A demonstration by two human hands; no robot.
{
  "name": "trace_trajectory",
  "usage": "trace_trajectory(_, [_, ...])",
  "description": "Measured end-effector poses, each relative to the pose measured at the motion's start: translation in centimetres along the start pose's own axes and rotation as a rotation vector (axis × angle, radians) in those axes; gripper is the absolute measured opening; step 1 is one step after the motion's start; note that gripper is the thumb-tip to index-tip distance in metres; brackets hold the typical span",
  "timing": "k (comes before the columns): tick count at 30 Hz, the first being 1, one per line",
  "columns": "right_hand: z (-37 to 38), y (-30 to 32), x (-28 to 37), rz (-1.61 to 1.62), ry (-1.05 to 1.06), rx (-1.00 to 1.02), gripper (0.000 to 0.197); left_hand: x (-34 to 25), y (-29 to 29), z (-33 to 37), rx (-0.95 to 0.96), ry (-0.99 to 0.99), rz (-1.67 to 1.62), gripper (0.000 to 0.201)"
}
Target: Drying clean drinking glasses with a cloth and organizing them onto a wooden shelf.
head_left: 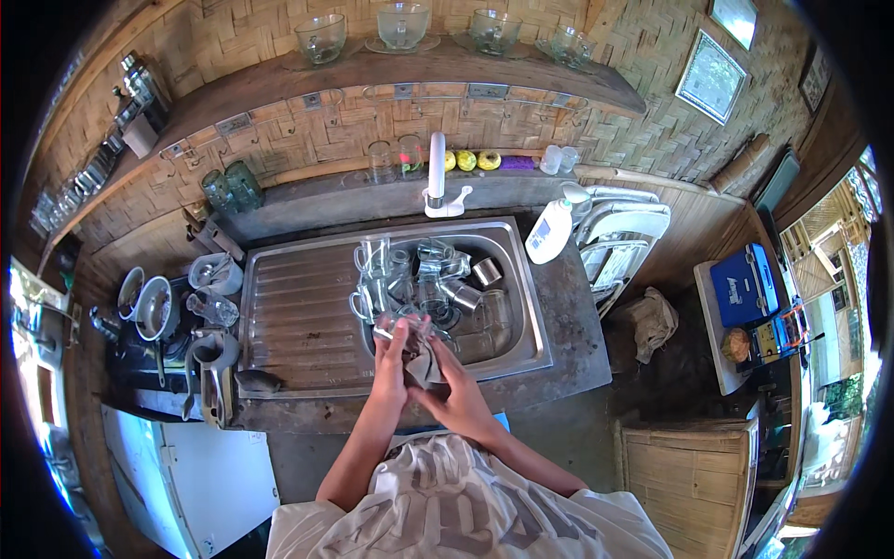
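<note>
A grey cloth (426,365) is held between the left hand (392,365) and the right hand (460,396) at the sink's (538,354) near edge, their fingers partly bent and nearly closed on it (whether the clear glass (383,328) beyond is also gripped cannot be told). If 1 hand slipped, crowded mugs (372,258) could be knocked together and chipped.

left hand (393,361) and right hand (460,395) hold grey cloth (424,364) at near side of sink (298,317) | glass mugs (373,256) and metal cups (487,272) inside | white faucet (436,172) far | white bottle (549,233) right | pots (155,335) left
</note>
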State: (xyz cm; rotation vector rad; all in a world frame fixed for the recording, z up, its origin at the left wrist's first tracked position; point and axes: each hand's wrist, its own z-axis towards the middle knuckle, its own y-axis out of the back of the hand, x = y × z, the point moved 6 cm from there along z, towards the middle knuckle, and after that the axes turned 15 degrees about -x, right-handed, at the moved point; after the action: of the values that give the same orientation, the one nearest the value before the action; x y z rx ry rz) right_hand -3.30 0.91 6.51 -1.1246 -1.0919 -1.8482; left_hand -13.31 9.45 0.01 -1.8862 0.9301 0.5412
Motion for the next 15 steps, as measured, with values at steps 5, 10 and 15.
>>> trace_trajectory(5, [1.2, 0.5, -1.3, 0.162, -0.092, 0.011, 0.067, -0.7, -2.2, -1.7, 0.158, 0.094, -0.022, 0.051])
trace_trajectory(10, [1.8, 0.6, -0.8, 0.457, -0.388, 0.152, 0.060, -2.9, -4.5, -3.1, 0.328, 0.008, 0.113, 0.063])
trace_trajectory(15, [3.5, 1.5, -0.7, 0.448, -0.430, 0.211, 0.065, -3.1, -5.6, -2.6, 0.341, -0.014, 0.092, 0.061])
